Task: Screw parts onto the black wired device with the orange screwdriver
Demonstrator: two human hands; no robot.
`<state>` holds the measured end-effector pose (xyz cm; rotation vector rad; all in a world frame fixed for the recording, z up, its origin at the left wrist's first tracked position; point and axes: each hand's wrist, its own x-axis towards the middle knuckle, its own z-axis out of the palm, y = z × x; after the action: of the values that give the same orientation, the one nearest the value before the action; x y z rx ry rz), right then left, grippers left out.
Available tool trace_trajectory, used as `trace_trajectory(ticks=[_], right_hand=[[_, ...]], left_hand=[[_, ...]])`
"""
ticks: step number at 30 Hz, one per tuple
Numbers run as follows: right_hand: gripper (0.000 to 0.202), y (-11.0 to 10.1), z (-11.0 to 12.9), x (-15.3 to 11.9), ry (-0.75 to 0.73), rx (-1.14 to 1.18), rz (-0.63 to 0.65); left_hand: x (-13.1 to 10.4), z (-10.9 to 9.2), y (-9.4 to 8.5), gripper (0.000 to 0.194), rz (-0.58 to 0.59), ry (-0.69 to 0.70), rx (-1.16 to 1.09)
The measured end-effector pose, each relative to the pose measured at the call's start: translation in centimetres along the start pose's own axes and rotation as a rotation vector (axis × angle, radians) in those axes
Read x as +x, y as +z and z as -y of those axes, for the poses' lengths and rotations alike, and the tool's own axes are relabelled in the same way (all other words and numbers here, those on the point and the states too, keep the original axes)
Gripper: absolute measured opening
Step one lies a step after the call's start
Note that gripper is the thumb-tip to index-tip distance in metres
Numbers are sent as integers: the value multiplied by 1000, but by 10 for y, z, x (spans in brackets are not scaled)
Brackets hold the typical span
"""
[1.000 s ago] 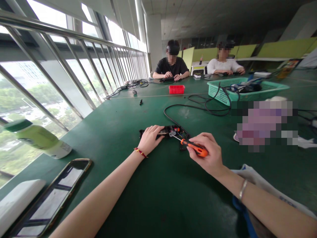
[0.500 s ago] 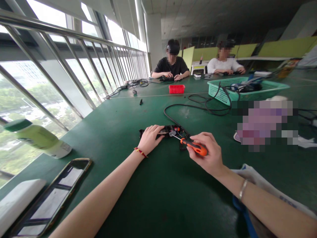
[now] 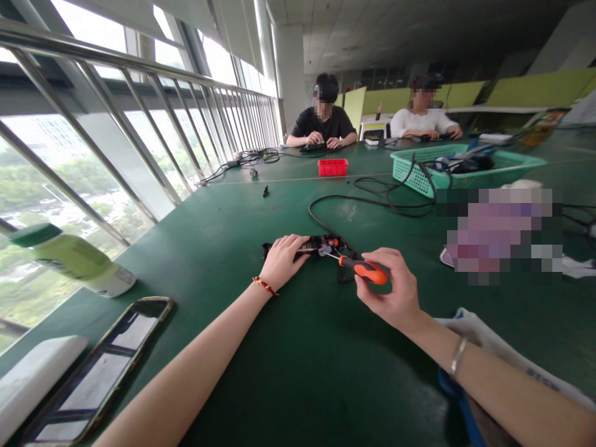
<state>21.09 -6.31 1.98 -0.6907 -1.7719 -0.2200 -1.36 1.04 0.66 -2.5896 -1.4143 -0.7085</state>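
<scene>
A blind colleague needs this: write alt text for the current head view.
The right hand holds a screwdriver, its tip at a black device on which the left hand rests. Beyond, on the green table, are a cable, a red bin and a teal basket, with two people farther back. A phone and bottle are at left.

With the corded device point(image 3: 315, 244) as dial centre and twelve pointing across the table point(image 3: 261, 372), the screwdriver point(image 3: 370, 273) lies at four in the right grip point(image 3: 388, 282), its tip at the device. The left grip point(image 3: 285, 256) spans the device's nine-o'clock end. A cable point(image 3: 335, 197) curves toward two, up to the basket point(image 3: 503, 177). The bin point(image 3: 333, 170) stands at twelve, before one person point(image 3: 322, 127); another person point(image 3: 419, 124) is at one. A loose part point(image 3: 266, 192) and, farther off, a cable tangle point(image 3: 267, 157) lie at eleven. The bottle point(image 3: 77, 261) is at nine, beside the railing point(image 3: 46, 46); the phone point(image 3: 102, 372) lies at eight, a box point(image 3: 40, 379) at its nine-o'clock edge. A bag point(image 3: 475, 329) lies at four, beyond the screwdriver.
</scene>
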Motion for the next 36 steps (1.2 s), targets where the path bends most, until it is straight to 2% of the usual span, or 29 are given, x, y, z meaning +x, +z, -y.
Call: trace_trajectory(ticks=[2, 7, 14, 21, 28, 33, 36], right_hand=[[43, 0, -1, 0, -2, 6, -6], [28, -1, 0, -1, -11, -31, 64], [42, -1, 1, -1, -10, 5, 4], [22, -2, 0, -1, -13, -32, 85], [42, -1, 1, 0, -4, 10, 3], [25, -2, 1, 0, 8, -36, 61], [27, -1, 1, 0, 17, -37, 39]], left_hand=[[0, 0, 1, 33, -1, 0, 1], [0, 2, 2, 33, -2, 5, 8], [0, 0, 1, 33, -3, -3, 1], [0, -1, 0, 32, -2, -3, 5], [0, 1, 1, 34, -5, 3, 2], [0, 1, 1, 33, -5, 7, -1], [-1, 1, 1, 33, -2, 6, 6]])
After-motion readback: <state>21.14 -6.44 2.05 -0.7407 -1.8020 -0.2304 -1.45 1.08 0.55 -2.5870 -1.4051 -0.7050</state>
